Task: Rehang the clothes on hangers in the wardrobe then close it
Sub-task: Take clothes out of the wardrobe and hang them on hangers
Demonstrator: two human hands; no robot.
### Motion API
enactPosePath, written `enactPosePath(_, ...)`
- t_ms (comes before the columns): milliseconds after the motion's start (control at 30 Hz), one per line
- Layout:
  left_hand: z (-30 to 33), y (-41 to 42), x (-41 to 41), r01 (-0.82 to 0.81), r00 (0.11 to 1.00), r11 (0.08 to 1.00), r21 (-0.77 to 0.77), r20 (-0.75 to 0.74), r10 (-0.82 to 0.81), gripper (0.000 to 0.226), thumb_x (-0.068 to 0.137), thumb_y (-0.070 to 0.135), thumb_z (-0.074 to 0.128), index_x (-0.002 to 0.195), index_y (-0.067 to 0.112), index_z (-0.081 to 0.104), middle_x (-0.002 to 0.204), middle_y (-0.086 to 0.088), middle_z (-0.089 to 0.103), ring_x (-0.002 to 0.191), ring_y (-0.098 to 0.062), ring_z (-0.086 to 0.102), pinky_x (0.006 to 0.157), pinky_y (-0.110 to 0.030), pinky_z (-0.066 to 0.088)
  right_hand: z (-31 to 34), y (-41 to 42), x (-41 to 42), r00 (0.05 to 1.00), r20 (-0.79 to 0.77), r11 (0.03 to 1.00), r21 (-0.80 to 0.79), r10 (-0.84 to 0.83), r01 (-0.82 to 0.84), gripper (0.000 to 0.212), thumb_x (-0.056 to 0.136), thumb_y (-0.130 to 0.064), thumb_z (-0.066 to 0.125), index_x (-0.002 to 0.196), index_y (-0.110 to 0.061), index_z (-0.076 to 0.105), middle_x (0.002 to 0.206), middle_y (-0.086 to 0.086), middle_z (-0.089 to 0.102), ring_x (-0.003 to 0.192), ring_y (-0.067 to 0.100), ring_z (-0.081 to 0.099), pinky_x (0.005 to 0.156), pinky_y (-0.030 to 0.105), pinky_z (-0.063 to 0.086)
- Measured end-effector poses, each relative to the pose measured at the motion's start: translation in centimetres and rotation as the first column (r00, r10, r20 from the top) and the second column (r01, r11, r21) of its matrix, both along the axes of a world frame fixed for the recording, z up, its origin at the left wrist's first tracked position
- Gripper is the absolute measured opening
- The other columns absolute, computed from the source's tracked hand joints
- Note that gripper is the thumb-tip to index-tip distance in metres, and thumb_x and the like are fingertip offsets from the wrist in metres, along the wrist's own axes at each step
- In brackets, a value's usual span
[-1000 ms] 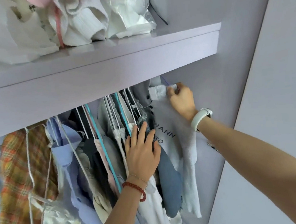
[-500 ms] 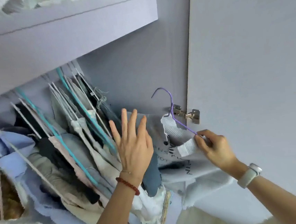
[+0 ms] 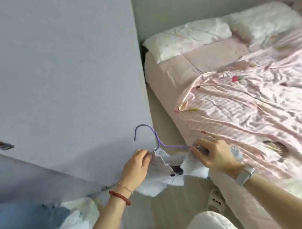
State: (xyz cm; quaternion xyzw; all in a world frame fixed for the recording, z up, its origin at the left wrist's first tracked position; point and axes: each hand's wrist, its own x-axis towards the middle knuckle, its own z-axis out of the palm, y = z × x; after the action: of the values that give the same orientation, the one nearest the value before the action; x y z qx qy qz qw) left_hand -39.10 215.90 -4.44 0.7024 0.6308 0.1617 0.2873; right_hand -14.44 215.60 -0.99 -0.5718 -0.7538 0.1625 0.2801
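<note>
Lilac wardrobe door (image 3: 59,71) fills left half; bed (image 3: 194,69) with pink striped sheet (image 3: 256,104) and white pillows (image 3: 187,37) on right. Hanging clothes (image 3: 27,218) cut off at bottom left, blurred. Pale blue-white knit top (image 3: 172,169) held in the air between door and bed, over the floor, on purple wire hanger (image 3: 157,139), hook up. Left hand (image 3: 136,168) grip closed, pinching top's left shoulder. Right hand (image 3: 215,155) grip closed on right shoulder and hanger arm. Hanger's lower part hidden by fabric; print on top unreadable.
</note>
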Motion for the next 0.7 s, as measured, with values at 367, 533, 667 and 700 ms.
enactPosePath(367,0.1,15.7,34.2,0.274,0.956,0.952,0.138,0.063,-0.285,0.02,0.09,0.018,0.056,0.088,0.0,0.065,0.091,-0.014,0.062,0.089,-0.029,0.056,0.084,-0.034,0.039,-4.8,3.9,28.7,0.786,-0.173,0.805,-0.155,-0.593,0.573,0.013,0.087,-0.018,0.059,0.094,-0.01,0.067,0.08,0.009,0.071,0.07,0.026,0.066,0.062,0.035,0.052)
enactPosePath(533,-1.9,18.7,51.0,0.485,0.872,0.87,0.088,0.026,-0.488,0.022,0.092,0.023,0.052,0.098,0.006,0.065,0.104,-0.011,0.061,0.098,-0.028,0.054,0.084,-0.036,0.041,-6.4,2.5,41.5,0.588,-0.104,0.596,-0.201,-0.802,0.778,0.015,0.088,-0.017,0.057,0.086,-0.006,0.066,0.075,0.013,0.069,0.071,0.032,0.063,0.059,0.036,0.046)
enactPosePath(667,-2.0,20.6,62.7,0.56,0.825,0.822,0.103,0.026,-0.565,0.023,0.094,0.023,0.048,0.103,0.008,0.063,0.11,-0.01,0.057,0.104,-0.026,0.05,0.092,-0.034,0.03,-6.3,3.3,50.9,0.442,-0.065,0.447,-0.139,-0.894,0.884,0.023,0.09,-0.021,0.055,0.088,-0.002,0.067,0.079,0.019,0.069,0.075,0.036,0.062,0.065,0.043,0.047)
enactPosePath(700,-2.1,20.8,65.0,0.566,0.819,0.814,0.131,0.02,-0.573,0.023,0.094,0.021,0.047,0.105,0.008,0.062,0.111,-0.01,0.057,0.106,-0.025,0.05,0.093,-0.033,0.028,-6.2,3.7,53.2,0.408,-0.055,0.411,-0.115,-0.911,0.904,0.024,0.09,-0.023,0.054,0.088,-0.002,0.067,0.081,0.02,0.068,0.077,0.037,0.061,0.066,0.043,0.047)
